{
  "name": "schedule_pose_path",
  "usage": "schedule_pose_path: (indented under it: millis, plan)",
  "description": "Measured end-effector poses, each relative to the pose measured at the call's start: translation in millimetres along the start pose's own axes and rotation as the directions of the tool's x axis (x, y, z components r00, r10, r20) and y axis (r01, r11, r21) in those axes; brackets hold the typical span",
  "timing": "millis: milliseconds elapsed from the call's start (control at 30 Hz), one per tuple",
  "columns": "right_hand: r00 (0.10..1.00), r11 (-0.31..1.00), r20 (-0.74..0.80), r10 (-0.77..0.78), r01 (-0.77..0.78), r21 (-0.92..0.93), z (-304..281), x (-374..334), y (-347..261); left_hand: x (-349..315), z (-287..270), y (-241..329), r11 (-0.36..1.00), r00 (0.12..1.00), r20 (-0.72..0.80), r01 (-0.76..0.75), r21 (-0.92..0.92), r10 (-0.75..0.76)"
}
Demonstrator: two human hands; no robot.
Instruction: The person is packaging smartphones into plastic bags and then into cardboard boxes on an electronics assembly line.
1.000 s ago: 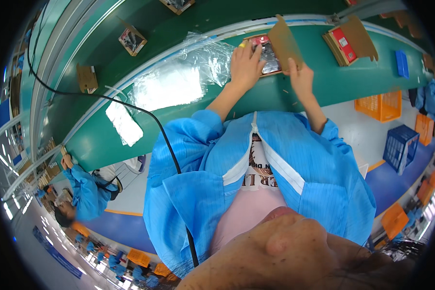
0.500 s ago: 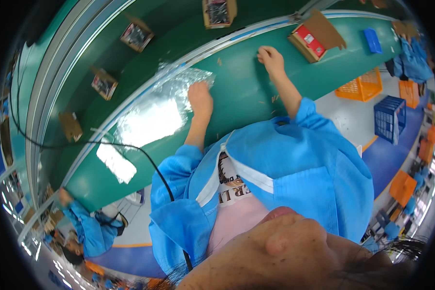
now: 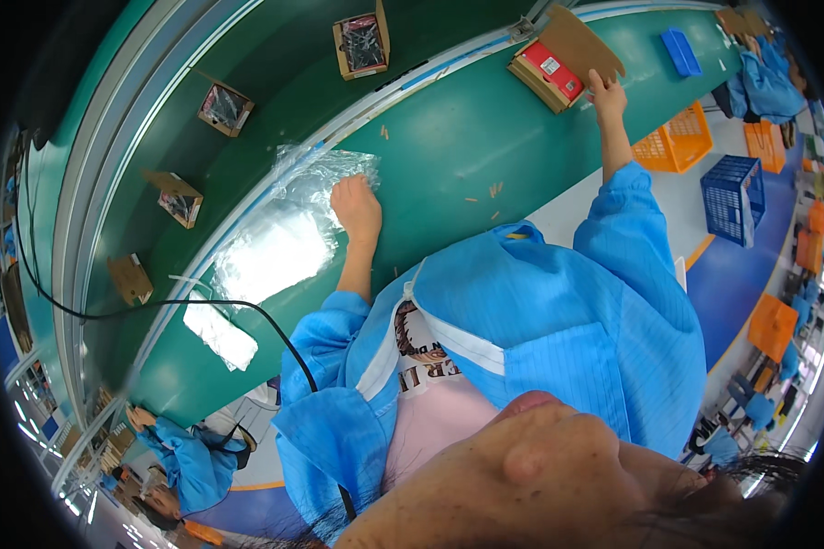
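Note:
My left hand (image 3: 357, 209) rests at the edge of a heap of clear plastic bags (image 3: 279, 247) on the green table. Its fingers are curled in, and what they hold, if anything, is hidden. Out to the right, my right hand (image 3: 606, 96) has its fingers at the raised lid of an open cardboard box (image 3: 552, 94), thumb and fingertips closed on the cardboard edge. A flat red package (image 3: 551, 69) lies inside that box.
Beyond a metal rail, several open boxes with dark packed items, one a box (image 3: 362, 44), line a green belt. A white packet (image 3: 220, 334) lies left. Blue tray (image 3: 680, 52), orange crate (image 3: 676, 137) and blue crate (image 3: 732, 197) are right. A black cable (image 3: 183, 302) crosses the left.
My right hand has moved right, from over the bare table to the cardboard box's lid. My left hand stays by the plastic bags. The view has shifted slightly.

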State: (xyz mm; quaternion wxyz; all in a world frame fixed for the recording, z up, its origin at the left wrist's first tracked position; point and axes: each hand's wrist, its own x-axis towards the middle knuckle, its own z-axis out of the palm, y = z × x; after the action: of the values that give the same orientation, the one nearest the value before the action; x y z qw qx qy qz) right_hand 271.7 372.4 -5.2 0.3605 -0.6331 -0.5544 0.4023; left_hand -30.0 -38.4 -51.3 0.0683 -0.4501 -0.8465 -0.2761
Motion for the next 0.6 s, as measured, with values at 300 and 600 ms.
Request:
schedule_pose_path:
  millis: [300,600]
  plan:
    - [0.785,0.698,-0.045,-0.617,0.521,-0.491,18.8,-47.8,12.8,-3.0,-8.2,-1.9,1.000,1.000,0.000,0.006,-0.026,-0.006]
    - [0.840,0.781,0.142,0.524,-0.541,0.312,29.5,-42.9,-4.1,-5.8,-6.4,-0.1,0.999,0.999,-0.025,-0.034,0.010,0.034]
